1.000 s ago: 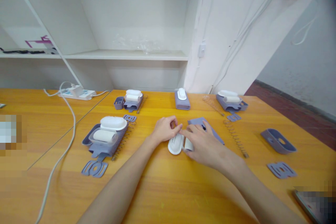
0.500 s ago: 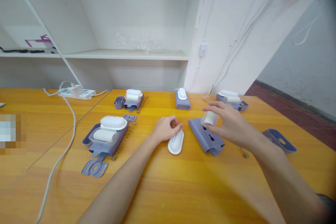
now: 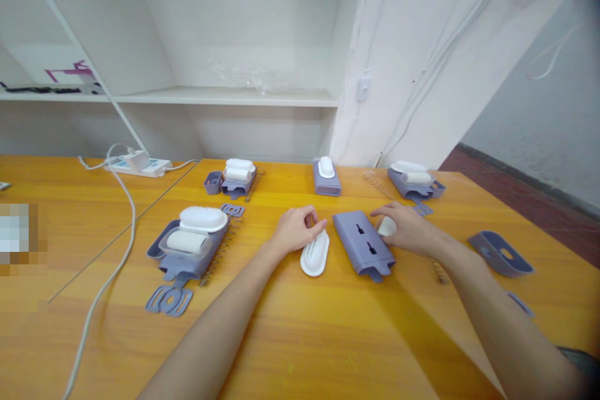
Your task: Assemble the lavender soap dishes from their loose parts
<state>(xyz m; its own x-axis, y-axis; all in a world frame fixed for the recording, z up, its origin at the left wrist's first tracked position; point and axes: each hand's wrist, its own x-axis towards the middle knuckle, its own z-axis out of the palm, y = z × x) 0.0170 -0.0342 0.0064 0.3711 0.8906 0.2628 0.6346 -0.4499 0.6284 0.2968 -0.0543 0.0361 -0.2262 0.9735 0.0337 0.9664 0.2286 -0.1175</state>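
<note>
My left hand (image 3: 296, 229) rests curled on the table, its fingertips pinched at the top end of a white oval tray (image 3: 315, 254). Right of it lies a flat purple holder (image 3: 362, 242) with two small slots, face up. My right hand (image 3: 407, 228) is just right of that holder, low at the table, fingers wrapped round a small white roller (image 3: 387, 225). A metal spring (image 3: 437, 270) lies partly hidden under my right forearm.
A stacked purple-and-white kit (image 3: 190, 241) with a flat purple plate (image 3: 169, 300) is at the left. More kits (image 3: 238, 177) (image 3: 325, 177) (image 3: 414, 181) line the far edge. A purple dish (image 3: 500, 254) is at the right. A power strip (image 3: 137, 166) and cable (image 3: 122, 227) are at the left.
My right hand lifted the white roller from beside the white tray, carried it right over the purple holder and lowered it to the table beyond the holder. My left hand stayed put.
</note>
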